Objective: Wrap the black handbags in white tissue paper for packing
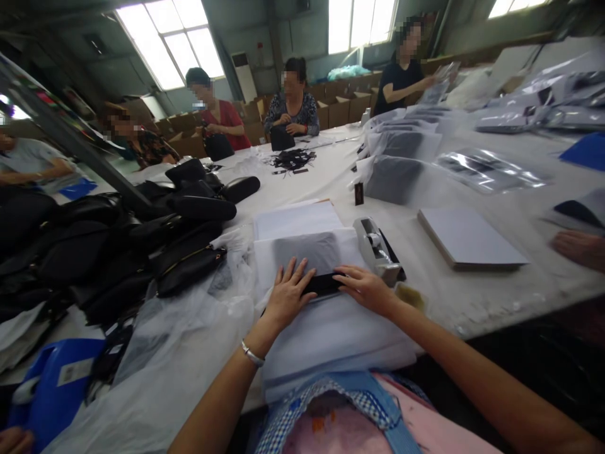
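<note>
A flat black bag lies before me, its upper part showing grey through a thin white sheet; its dark lower edge is uncovered. My left hand rests on the left side of the bag and sheet, fingers spread. On the right end of the dark edge, my right hand lies with its fingers stretched out. More thin white sheets are layered under the bag and towards my body. Just beyond my right hand stands a tape dispenser.
Black bags are heaped at left, near a blue jug. A stack of white boards and wrapped grey pieces lie right. Black straps or tags lie further back. Several people work around the table; another person's hand shows at right.
</note>
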Available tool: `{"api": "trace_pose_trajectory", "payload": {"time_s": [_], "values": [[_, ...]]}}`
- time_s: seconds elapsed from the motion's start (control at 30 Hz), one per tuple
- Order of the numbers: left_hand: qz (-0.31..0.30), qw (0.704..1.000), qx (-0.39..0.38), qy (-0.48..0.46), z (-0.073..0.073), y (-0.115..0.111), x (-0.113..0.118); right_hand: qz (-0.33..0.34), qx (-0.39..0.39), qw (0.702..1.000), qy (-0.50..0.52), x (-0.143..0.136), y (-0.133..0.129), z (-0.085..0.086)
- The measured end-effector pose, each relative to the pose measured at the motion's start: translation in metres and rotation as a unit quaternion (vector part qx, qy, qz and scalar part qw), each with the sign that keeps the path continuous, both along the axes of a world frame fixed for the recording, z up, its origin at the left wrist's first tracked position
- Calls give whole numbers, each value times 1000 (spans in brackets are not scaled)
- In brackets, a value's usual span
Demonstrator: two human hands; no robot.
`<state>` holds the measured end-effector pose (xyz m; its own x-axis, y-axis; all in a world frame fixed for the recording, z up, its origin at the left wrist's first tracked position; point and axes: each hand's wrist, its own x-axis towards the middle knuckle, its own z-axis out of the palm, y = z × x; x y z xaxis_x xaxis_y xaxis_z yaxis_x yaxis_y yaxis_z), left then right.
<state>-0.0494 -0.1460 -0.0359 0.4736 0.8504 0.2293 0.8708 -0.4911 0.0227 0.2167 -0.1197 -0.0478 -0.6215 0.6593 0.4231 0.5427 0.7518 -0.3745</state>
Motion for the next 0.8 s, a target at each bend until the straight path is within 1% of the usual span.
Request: {"api": "trace_pose_trajectory", "payload": {"time_s": [0.07,0.17,0.23,0.3,0.47,0.6,0.7,0.8], "values": [[2,1000,-7,3,-2,-10,-1,40,-52,998,-8,6,-21,7],[1,1000,-15,2,-2,-14,-1,102,-134,985,-35,9,-48,14],[3,1000,-18,-1,-2,-14,-1,120,-157,979,-56,7,-59,12],[4,1000,-21,-6,-2,-13,0,120,-161,977,-70,5,-65,8],[-2,999,-37,-28,-1,-13,-1,103,-190,974,-70,-2,-67,3],[0,996,-71,-53,7,-12,-3,98,-235,965,-59,-6,-65,6],[1,991,-114,-77,21,-8,-4,83,-268,958,-53,-8,-61,17],[-2,981,-168,-98,39,-1,-7,54,-282,957,-30,-11,-49,36]]}}
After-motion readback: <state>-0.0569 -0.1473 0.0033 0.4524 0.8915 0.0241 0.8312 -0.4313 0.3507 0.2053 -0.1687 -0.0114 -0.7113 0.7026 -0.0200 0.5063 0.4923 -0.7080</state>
